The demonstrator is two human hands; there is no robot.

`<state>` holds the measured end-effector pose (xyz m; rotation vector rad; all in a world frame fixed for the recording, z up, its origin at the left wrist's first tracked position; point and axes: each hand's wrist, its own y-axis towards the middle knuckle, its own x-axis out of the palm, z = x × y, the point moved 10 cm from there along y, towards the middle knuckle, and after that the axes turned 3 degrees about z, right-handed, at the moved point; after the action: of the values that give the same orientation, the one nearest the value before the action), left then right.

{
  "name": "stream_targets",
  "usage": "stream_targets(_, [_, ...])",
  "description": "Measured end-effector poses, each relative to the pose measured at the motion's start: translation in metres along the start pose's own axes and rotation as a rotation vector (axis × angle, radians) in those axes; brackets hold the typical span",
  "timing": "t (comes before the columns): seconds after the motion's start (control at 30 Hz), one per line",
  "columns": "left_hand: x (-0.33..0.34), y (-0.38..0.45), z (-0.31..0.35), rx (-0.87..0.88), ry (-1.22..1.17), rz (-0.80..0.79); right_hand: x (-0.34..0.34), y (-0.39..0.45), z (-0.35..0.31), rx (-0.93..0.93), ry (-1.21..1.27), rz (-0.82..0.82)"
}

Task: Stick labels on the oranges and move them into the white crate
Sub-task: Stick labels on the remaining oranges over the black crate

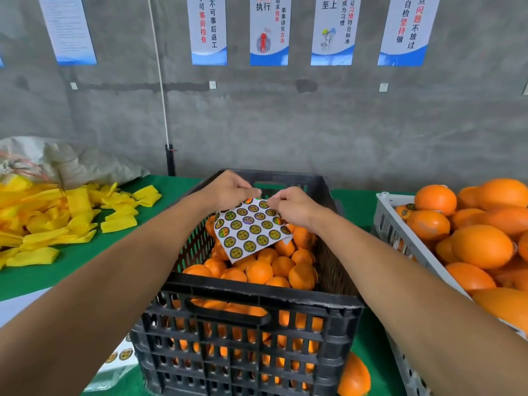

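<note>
Both hands are raised over a black slotted crate (251,298) that holds several unlabelled oranges (258,271). My left hand (228,190) pinches the top edge of a white sheet of round gold-green labels (250,228), which hangs down above the fruit. My right hand (294,205) pinches at the sheet's upper right corner, fingertips on a label there. At the right stands the white crate (393,224), piled with larger oranges (483,245); one orange near its back left corner (405,211) carries a label.
Yellow foam net sleeves (57,221) lie heaped on the green tablecloth (71,261) at the left, with a grey sack behind them. More label sheets (120,358) sit at the lower left. One orange (354,377) lies between the crates. A concrete wall with posters stands behind.
</note>
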<state>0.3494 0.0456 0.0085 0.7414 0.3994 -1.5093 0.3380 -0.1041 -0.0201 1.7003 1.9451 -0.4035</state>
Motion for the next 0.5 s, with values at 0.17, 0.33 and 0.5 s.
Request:
stream_targets(0.17, [0.001,0.001,-0.006,-0.039,0.065,-0.043,0.023,-0.003,-0.001,-0.018,-0.157,-0.119])
stream_targets(0.33, [0.022,-0.007,-0.009,-0.034,0.201,-0.273,0.024,0.001,0.005,0.013,-0.236,-0.107])
stream_targets(0.5, [0.014,0.0,-0.013,0.006,0.193,-0.181,0.033,0.003,0.018,0.107,-0.313,-0.161])
